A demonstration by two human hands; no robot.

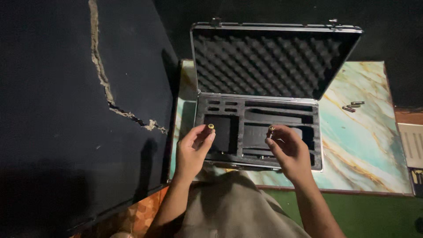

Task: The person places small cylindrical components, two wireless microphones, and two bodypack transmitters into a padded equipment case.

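The head camera looks down at two bare hands over an open case.

The left hand (pixel 192 147) has its grip closed on a small round gold-topped piece (pixel 211 127), pinched between the thumb and fingertips. The piece sticks up just above the fingertips. Right behind this grip is a big square hole in the black foam tray (pixel 220 132).

The right hand (pixel 288 147) has its grip closed on a small dark cylinder piece (pixel 271 130), also pinched at the fingertips and held upright. Just behind and under this grip lies a long shaped slot in the foam.

The two pieces are well apart, one on each side of the tray's middle.

The hard case (pixel 260 128) sits on a marble-look bench (pixel 365 145) with green and gold swirls. Its lid (pixel 269 59) stands up behind both grips and is lined with bumpy grey foam.

Far off to the right of the right grip, a few small dark batteries (pixel 352 106) lie on the bench. To the left of the left grip is a dark cracked wall (pixel 79 110).
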